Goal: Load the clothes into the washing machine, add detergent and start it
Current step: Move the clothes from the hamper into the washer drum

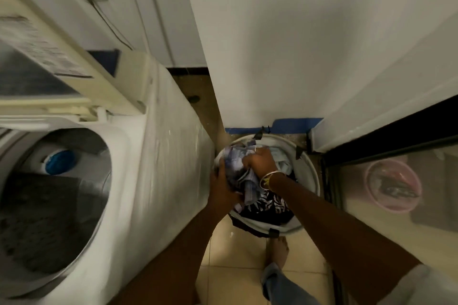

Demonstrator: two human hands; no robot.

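Note:
A white top-loading washing machine (158, 156) stands at the left with its lid raised. Dark clothes lie in its drum (49, 205), next to a blue cap in the middle. On the floor to its right sits a white round laundry basket (311, 176) full of clothes. My left hand (223, 188) and my right hand (260, 161) both grip a pale blue and white garment (238, 166) at the top of the basket. Under it lies a dark patterned garment (267, 208). A bangle is on my right wrist.
A white wall fills the space behind the basket, with blue tape (295, 124) at its foot. At the right, a dark-framed glass door (396, 181) shows a pink basin (394, 186) behind it. My bare foot (278, 252) stands on beige floor tiles below the basket.

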